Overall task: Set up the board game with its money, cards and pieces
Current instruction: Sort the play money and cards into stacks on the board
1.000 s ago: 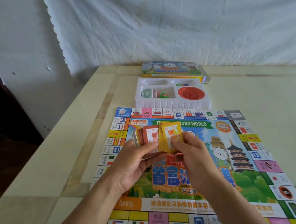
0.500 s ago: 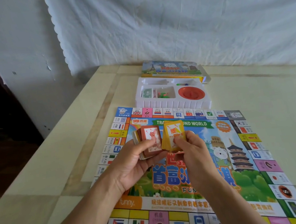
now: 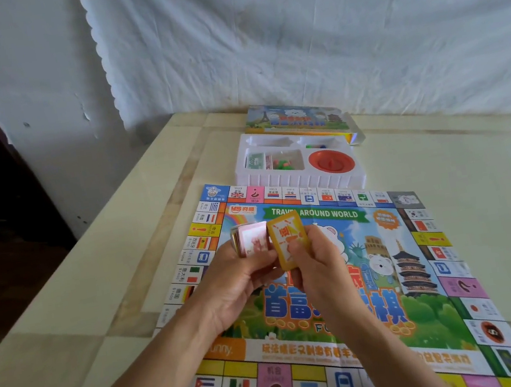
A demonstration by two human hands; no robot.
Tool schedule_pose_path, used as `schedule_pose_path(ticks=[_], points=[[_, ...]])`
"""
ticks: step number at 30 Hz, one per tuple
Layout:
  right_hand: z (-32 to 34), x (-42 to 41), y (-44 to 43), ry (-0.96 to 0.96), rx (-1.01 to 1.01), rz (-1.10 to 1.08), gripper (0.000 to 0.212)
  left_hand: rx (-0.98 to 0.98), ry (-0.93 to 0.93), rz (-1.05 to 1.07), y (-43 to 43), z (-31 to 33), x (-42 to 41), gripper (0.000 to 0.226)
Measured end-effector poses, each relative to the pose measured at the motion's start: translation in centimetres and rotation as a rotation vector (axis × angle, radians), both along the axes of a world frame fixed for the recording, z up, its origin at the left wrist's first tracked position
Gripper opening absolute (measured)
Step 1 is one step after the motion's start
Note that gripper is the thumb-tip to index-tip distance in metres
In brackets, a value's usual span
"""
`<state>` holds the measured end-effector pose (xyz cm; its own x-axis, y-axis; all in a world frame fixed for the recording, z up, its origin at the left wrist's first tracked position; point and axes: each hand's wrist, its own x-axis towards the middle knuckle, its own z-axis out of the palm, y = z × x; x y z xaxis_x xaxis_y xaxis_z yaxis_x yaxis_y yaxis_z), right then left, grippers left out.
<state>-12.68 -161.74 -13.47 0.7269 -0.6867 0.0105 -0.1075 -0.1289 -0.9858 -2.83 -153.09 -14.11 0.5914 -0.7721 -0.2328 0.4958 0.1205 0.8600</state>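
Observation:
The colourful game board point(image 3: 414, 308) lies unfolded on the table in front of me. Above its left centre, my left hand point(image 3: 237, 282) grips a stack of pink-backed cards point(image 3: 252, 238), thumb across the lower edge. Right beside it my right hand point(image 3: 319, 260) pinches a small stack of yellow cards point(image 3: 287, 238), held upright and tilted slightly. The two stacks sit side by side, nearly touching. Beyond the board stands the white plastic tray point(image 3: 298, 178) holding green money point(image 3: 256, 160), small coloured pieces point(image 3: 284, 164) and a red spinner point(image 3: 331, 162).
The game box lid point(image 3: 296, 117) lies behind the tray near the table's far edge. A white cloth hangs on the wall behind. The cream table point(image 3: 475, 167) runs bare to the right of the board and drops off at its left edge.
The fanned cards in my left hand have been squared into a neat pink stack. The yellow stack has separated from it and sits apart in my right hand.

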Motion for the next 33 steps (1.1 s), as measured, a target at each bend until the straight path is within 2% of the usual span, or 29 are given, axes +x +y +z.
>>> schedule_pose_path(ticks=[3, 4, 5, 8, 10, 12, 14, 16, 19, 21, 23, 25, 28, 31, 33], points=[[0.0, 0.0, -0.1, 0.005, -0.035, -0.03, 0.018, 0.005, 0.024, 0.014, 0.0, 0.0, 0.1, 0.027], [0.1, -0.1, -0.2, 0.041, -0.131, -0.06, 0.017, 0.0, 0.041, 0.029, 0.0, -0.1, 0.3, 0.029], [0.1, -0.2, -0.4, 0.124, -0.295, -0.086, 0.015, -0.004, 0.056, 0.054, 0.1, -0.1, 0.5, 0.031], [0.4, -0.8, -0.3, 0.591, -0.829, -0.004, 0.007, -0.003, 0.085, 0.126, 0.3, -0.1, 1.1, 0.031], [0.4, -0.9, 0.4, 0.742, -0.95, 0.1, 0.021, -0.017, 0.111, 0.12, 0.3, 0.1, 1.2, 0.027], [0.3, -0.9, 0.7, 0.738, -0.941, 0.108, 0.025, -0.065, 0.161, 0.066, 0.4, 0.4, 1.1, 0.025], [0.3, -0.6, 0.1, 0.662, -0.825, 0.052, 0.017, -0.117, 0.233, 0.024, 0.6, 0.5, 1.0, 0.023], [0.0, -0.5, -0.8, 0.458, -0.588, -0.055, 0.02, -0.157, 0.309, -0.002, 0.7, 0.6, 1.0, 0.024], [0.0, -0.6, -1.3, 0.068, -0.131, -0.122, 0.038, -0.165, 0.327, -0.019, 0.7, 0.6, 1.0, 0.024], [0.2, -0.8, -1.3, -0.071, 0.157, -0.102, 0.036, -0.153, 0.292, -0.025, 0.7, 0.6, 1.0, 0.027], [0.5, -0.8, -1.2, -0.127, 0.305, -0.07, 0.032, -0.126, 0.254, -0.016, 0.6, 0.4, 1.0, 0.034], [0.6, -0.7, -1.0, -0.141, 0.308, -0.044, 0.028, -0.087, 0.226, 0.008, 0.6, 0.3, 1.0, 0.038], [0.4, -0.4, -0.4, -0.1, 0.168, -0.008, 0.026, -0.062, 0.195, 0.042, 0.4, 0.0, 0.8, 0.035], [0.0, -0.2, -0.1, 0.017, -0.185, -0.018, 0.026, -0.028, 0.103, 0.137, 0.2, -0.1, 0.6, 0.025], [-0.1, -0.3, -0.2, 0.228, -0.542, -0.037, 0.029, 0.023, 0.004, 0.278, 0.0, -0.2, 0.8, 0.022]])
